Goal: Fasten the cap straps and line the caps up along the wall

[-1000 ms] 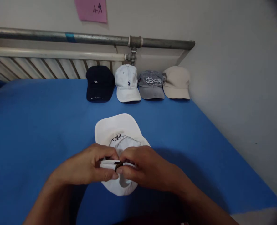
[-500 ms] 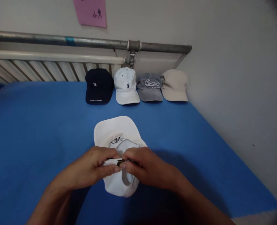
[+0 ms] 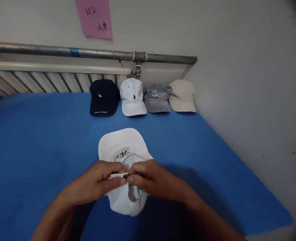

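A white cap [image 3: 124, 137] with black "CK" letters is held above the blue surface, its brim pointing away from me and its back opening toward me. My left hand [image 3: 104, 177] pinches the back strap between thumb and fingers from the left. From the right, my right hand [image 3: 150, 175] grips the same strap, thumb tip close to the left thumb. Between the thumbs shows a small dark brass-coloured buckle [image 3: 126, 175]. My fingers partly hide the strap's ends.
Behind stand a navy cap [image 3: 104, 97], a white cap with a small rider emblem [image 3: 132, 95], a grey cap [image 3: 157, 98] and a beige cap [image 3: 183, 95] in a row on the blue surface [image 3: 50, 134]. A radiator [image 3: 62, 82] and metal pipe [image 3: 100, 53] run along the wall.
The view has tilted up slightly, so the row of caps and the pink note sit lower in the picture. Both hands keep their hold on the strap, with the buckle shifted slightly.
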The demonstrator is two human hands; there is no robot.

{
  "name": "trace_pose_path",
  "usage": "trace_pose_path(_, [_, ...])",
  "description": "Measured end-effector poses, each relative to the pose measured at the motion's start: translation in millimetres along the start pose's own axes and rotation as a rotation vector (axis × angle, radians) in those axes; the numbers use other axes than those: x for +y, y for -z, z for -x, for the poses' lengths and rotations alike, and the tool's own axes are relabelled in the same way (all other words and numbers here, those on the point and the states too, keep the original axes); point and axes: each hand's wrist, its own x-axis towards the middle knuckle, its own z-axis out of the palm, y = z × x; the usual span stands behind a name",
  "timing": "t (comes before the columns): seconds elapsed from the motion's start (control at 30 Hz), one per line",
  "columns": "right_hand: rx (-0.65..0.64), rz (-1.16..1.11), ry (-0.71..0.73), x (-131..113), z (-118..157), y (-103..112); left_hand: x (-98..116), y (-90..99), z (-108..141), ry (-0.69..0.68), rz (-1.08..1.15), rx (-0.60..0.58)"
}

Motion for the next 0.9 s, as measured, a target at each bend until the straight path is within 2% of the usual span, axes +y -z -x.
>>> trace_pose_path(0.17, [-0.073, -0.266, -0.102, 1.5, 3.7, 7.4, 0.8, 3.6, 1.8, -0.028, 0.119, 0.002])
trace_pose_path(0.37, [-0.191, -0.499, -0.088, -6.6, 12.8, 16.0, -0.1, 12.4, 10.4, -0.124, 0.243, -0.052])
trace_pose_path(0.5, [-0.271, -0.602, -0.015, -5.7, 19.1, 23.2, -8.0, 15.2, 16.4, -0.193, 0.331, -0.095])
trace_pose_path(0.63, [-0.329, -0.602, 0.203, -1.4, 19.3, 29.6, -13.5, 12.8, 20.7, -0.259, 0.442, -0.119])
trace_pose_path(0.7, [-0.331, -0.584, 0.302, -1.8, 19.3, 33.3, -13.1, 11.3, 23.2, -0.338, 0.518, -0.105])
trace_pose_path(0.8, [-0.248, -0.523, 0.346, -0.9, 21.2, 40.9, -12.2, 10.3, 25.5, -0.529, 0.634, -0.081])
trace_pose_path(0.9, [0.021, -0.418, 0.325, 7.3, 21.6, 46.9, -15.9, 10.9, 24.5, -0.719, 0.703, 0.031])
